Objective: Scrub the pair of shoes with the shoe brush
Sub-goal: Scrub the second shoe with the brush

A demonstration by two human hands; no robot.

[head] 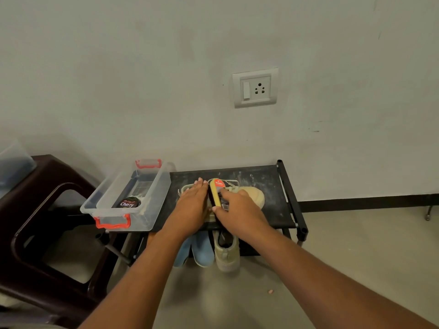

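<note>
- The pale grey-green plastered wall [142,67] fills the upper half of the view, above a beige floor [237,300].
- A dark brown moulded plastic stool [42,191] stands at the left, just beside the rack.
- A low black metal-framed shoe rack [261,184] with a dusty fabric top stands against the wall.
- A clear plastic storage box [152,193] with red clip handles sits on the rack's left end, overhanging it (lid off).
- The pair of cream canvas shoes [254,195] lies side by side on the rack's top, toes pointing right; much of it is hidden under the hands.
- On the rack's lower tier are a pair of light blue shoes [202,250] and, to their right, a single beige shoe [226,255].
- The left hand [193,205] lies flat on the nearer-left cream shoe, fingers straight, with no grip on anything.
- The right hand [237,207] has its grip closed round the brush, thumb on the near edge and fingers over the far side.
- The yellow-backed shoe brush [215,193] with an orange label rests bristles-down on the cream shoes, between the two hands.
- A white wall socket plate [255,87] with one switch is mounted above the rack.
- A round black polish tin [129,203] marked "Cherry" lies inside the clear box.
</note>
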